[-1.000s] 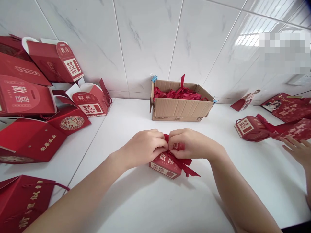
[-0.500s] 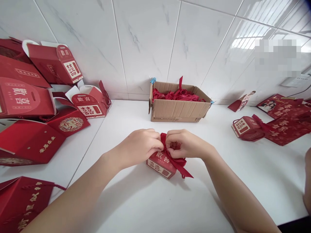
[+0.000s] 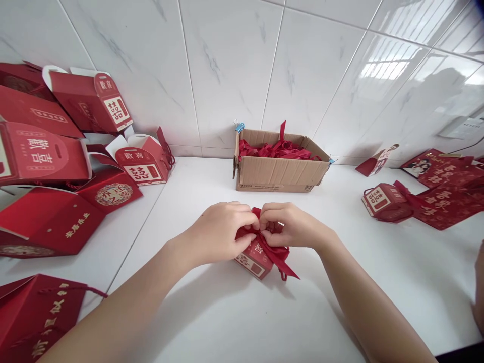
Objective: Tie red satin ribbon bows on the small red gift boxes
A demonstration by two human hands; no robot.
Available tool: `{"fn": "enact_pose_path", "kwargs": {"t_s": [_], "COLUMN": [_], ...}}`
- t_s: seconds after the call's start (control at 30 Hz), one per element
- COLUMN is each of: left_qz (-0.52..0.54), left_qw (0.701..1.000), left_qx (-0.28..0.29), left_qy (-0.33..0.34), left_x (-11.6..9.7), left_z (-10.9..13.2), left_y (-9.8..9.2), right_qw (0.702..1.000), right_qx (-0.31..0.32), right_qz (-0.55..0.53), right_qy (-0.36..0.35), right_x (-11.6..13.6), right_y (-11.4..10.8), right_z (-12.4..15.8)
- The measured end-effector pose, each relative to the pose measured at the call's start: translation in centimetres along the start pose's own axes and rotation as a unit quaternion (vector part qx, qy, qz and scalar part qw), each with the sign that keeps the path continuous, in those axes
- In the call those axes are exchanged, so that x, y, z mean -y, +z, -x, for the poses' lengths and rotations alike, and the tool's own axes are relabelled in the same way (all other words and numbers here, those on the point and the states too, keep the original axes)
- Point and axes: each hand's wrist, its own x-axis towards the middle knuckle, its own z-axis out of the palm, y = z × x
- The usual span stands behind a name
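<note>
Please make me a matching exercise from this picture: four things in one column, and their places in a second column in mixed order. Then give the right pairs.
Things
1. cardboard box
2. small red box
3. loose red ribbons
4. pile of red boxes

Places
A. heaped at the far left
B. under the left hand and right hand, which pinch its bow
C. on the white table, against the tiled wall
D. inside the cardboard box

Pairs: 1-C, 2-B, 3-D, 4-A
</note>
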Motion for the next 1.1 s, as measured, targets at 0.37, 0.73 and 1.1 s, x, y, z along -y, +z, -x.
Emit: {"fn": "enact_pose_path", "kwargs": {"t_s": [0.37,0.73,1.1], "left_qz": [-0.009,0.050,0.157], "left_qw": [1.000,0.997,0.973], "left_qx": [-0.015,-0.011,0.004], "left_qy": [-0.006,-0.056,-0.170], "left_x": [0.5,0.3,0.4], "left_z": [-0.3,-0.3,-0.6], "left_y": [0.6,0.5,1.1], "right_qw": [1.000,0.998,0.994], "right_qx": [0.013,-0.022,-0.023], "right_qz": [0.014,0.043,0.075], "right_qy": [0.015,-0.029,-0.078], "right_x": [0.1,-0.4,-0.2], "right_y": [0.0,0.8,1.0], "right_z": [0.0,-0.2,-0.4]}}
